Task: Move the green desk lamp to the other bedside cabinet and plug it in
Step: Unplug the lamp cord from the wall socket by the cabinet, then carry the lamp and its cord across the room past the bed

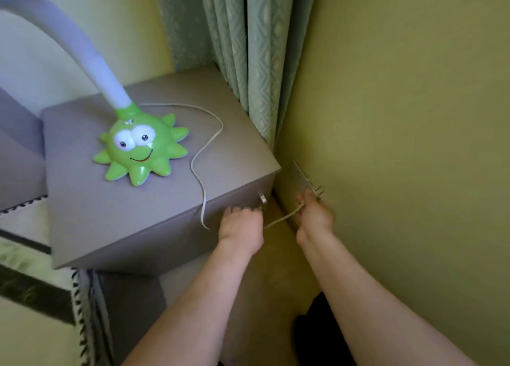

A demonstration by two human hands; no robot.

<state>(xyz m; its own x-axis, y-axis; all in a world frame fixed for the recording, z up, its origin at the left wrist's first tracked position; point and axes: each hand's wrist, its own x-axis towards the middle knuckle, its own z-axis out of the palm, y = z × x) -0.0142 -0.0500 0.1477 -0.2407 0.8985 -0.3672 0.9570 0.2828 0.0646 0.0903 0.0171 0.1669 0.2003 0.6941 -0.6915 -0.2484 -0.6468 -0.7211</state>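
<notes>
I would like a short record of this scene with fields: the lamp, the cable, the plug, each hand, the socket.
lamp: green desk lamp, upright on the grey bedside cabinet
cable: white cord loops across the cabinet top, drops over the front edge, runs between both hands
plug: plug at the wall socket; prongs visible, so not fully in
left hand: left hand closed on the cord, by the cabinet front
right hand: right hand holding the plug end
socket: wall socket low on the wall, right of the cabinet
</notes>
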